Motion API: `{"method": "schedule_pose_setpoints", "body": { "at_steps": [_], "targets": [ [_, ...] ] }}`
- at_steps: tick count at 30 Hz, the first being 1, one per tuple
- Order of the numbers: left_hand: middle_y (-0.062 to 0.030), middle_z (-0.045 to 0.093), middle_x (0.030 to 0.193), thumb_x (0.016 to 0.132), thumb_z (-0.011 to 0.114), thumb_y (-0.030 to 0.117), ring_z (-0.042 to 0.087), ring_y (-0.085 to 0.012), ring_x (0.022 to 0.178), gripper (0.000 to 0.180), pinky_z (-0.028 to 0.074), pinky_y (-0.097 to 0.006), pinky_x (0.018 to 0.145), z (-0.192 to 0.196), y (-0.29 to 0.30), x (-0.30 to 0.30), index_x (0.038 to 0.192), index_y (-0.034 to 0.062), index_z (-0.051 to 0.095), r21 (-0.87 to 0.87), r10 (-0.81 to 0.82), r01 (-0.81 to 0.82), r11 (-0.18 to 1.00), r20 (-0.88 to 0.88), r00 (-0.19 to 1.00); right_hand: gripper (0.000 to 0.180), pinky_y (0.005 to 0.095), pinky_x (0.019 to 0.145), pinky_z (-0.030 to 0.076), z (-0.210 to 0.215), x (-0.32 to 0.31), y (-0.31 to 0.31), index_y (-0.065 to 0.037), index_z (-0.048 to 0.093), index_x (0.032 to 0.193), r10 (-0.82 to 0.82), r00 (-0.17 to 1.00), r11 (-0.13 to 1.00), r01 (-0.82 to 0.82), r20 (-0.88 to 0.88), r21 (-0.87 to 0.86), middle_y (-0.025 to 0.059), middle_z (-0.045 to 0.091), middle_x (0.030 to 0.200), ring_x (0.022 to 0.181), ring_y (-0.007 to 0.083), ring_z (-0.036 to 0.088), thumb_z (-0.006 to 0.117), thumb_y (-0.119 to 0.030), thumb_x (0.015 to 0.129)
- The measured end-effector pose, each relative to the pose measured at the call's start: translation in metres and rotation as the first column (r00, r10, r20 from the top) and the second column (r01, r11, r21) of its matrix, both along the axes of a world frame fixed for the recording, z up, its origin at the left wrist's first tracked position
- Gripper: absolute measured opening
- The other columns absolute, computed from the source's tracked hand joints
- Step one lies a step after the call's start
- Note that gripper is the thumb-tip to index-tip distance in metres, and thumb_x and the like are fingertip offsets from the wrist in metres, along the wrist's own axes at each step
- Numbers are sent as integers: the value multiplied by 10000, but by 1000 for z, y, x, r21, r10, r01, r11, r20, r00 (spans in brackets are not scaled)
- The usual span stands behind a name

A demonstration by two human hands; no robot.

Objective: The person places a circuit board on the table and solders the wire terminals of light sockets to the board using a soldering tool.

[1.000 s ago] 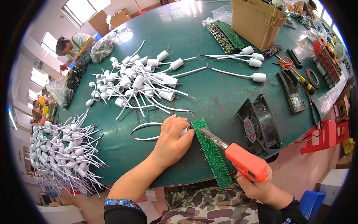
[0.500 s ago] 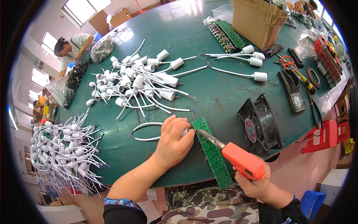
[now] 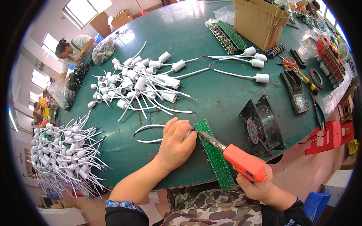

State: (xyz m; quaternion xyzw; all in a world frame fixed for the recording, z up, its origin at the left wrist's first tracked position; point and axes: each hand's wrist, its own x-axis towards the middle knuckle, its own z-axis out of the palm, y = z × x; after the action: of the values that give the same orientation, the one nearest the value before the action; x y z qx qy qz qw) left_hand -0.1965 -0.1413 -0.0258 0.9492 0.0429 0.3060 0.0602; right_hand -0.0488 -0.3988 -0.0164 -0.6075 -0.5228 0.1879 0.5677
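**Hot tool at the far end of a green circuit board**

The long green circuit board (image 3: 216, 156) lies slantwise at the near edge of the tabletop (image 3: 226, 88), its near end projecting over the lap of the person in camouflage cloth. At the board's far end, just to its left, is the left hand (image 3: 176, 142); its grip is closed on a white fitting (image 3: 187, 134), mostly hidden by the fingers. Thin dark wires show between that fitting and the board. A white cable loop (image 3: 149, 141) lies left of the board, running to the left hand.

The right hand (image 3: 258, 185), to the right of the board's near end, has its grip wrapped around the orange handle of a soldering iron (image 3: 244, 162). The iron's tip sits at the board's far left corner; whether it touches metal is too small to tell.

Right of the board stands a black fan (image 3: 263, 126). Beyond the board and to its left spreads a pile of white lamp sockets (image 3: 139, 83) with cables; a denser heap of sockets (image 3: 68, 152) sits well to its left. A cardboard box (image 3: 258, 24) stands far beyond the board.
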Motion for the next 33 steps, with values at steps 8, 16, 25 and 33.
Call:
{"method": "schedule_pose_setpoints", "body": {
  "at_steps": [8, 16, 25, 33],
  "targets": [
    [-97, 597, 1065, 694, 776, 1, 629, -318, 1067, 325, 469, -541, 1007, 1, 0, 0, 991, 60, 658, -2, 4, -4, 1000, 9, 1000, 611, 299, 713, 571, -2, -3, -15, 129, 525, 1317, -67, 996, 995, 63, 51, 77, 163, 716, 1039, 773, 173, 693, 821, -147, 858],
    [-94, 593, 1069, 712, 770, 8, 619, -310, 1078, 293, 459, -543, 1015, -1, -1, -1, 979, 59, 661, 13, 12, -12, 1000, 10, 1000, 500, 300, 705, 552, -6, -3, -26, 73, 567, 1255, -56, 998, 998, 56, -35, -3, 151, 698, 1019, 776, 174, 681, 799, -144, 869],
    [-87, 599, 1098, 766, 771, 48, 607, -301, 1116, 336, 446, -515, 1039, 1, 0, -6, 1084, 70, 667, 22, -9, 9, 1000, 23, 1000, 389, 303, 720, 572, -1, -8, -34, 57, 605, 1266, -106, 970, 989, 80, -218, -125, 136, 725, 1097, 810, 128, 675, 658, -179, 961],
    [-83, 620, 1076, 688, 807, 89, 630, -271, 960, 464, 495, -427, 829, 20, 4, -37, 1128, 46, 665, 70, 121, -113, 991, -124, 985, 435, 312, 721, 576, 2, -10, -47, 59, 591, 1284, -128, 968, 990, 111, -218, -88, 161, 714, 1159, 814, 152, 684, 674, -248, 987]
  ]
}}
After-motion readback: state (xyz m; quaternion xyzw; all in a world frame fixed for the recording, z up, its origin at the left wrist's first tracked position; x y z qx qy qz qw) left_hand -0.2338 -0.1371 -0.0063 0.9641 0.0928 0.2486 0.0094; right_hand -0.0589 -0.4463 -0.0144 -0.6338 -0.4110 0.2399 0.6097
